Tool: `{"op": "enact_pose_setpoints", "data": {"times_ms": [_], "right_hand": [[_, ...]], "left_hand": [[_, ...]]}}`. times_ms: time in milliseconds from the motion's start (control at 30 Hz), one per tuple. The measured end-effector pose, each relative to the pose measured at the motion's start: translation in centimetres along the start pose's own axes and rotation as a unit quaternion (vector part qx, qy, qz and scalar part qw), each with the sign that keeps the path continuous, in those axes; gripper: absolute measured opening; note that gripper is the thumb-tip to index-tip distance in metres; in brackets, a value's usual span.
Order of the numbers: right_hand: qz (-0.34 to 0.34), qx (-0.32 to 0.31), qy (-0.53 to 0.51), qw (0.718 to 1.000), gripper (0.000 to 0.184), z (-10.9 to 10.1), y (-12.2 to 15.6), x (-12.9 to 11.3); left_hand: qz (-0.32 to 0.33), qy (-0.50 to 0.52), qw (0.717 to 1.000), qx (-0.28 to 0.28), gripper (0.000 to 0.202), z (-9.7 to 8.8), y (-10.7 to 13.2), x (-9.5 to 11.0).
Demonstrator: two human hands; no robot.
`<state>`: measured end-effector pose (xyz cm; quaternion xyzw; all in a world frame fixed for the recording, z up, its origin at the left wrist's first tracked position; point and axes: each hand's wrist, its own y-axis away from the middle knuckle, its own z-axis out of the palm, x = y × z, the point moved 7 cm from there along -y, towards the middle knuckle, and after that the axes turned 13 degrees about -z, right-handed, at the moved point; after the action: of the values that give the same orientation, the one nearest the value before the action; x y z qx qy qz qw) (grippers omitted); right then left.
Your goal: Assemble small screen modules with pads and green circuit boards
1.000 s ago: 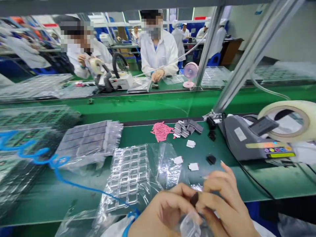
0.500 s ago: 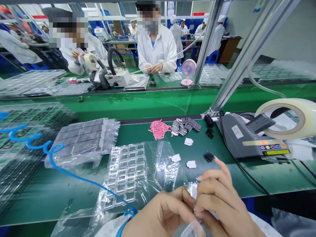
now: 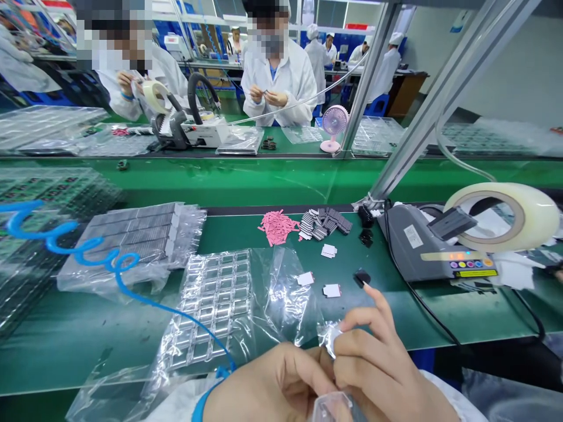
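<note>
My left hand and my right hand meet at the bottom centre, fingers pinched together on a small piece of clear plastic film. Whether a small part sits between the fingertips is hidden. A second clear piece shows below the hands. A blue wrist strap with a coiled blue cord is on my left wrist. In front of the hands lie a clear blister tray in a bag, small white pads and a small black part.
A grey tape dispenser with a large tape roll stands at right. Pink labels, stacked dark chips and a bagged tray lie further back. People in white coats work across the green conveyor, beside a pink fan.
The view has tilted down and drifted slightly. A dark part seen between my fingertips a second ago is hidden now. My hands have stayed pinched together on the film.
</note>
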<state>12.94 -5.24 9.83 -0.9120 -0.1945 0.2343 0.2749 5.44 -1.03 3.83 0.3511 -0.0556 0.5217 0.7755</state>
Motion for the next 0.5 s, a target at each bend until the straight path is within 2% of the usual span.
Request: {"op": "enact_pose_setpoints", "data": {"times_ms": [300,500], "right_hand": [[0.044,0.056,0.054,0.996,0.024,0.09,0.74,-0.08],[0.016,0.066,0.073,0.995,0.027,-0.48,0.61,-0.74]], "left_hand": [[0.047,0.003,0.999,0.003,0.035,-0.59,-0.05,-0.03],[0.084,0.054,0.995,-0.024,0.029,-0.57,0.43,0.23]]}}
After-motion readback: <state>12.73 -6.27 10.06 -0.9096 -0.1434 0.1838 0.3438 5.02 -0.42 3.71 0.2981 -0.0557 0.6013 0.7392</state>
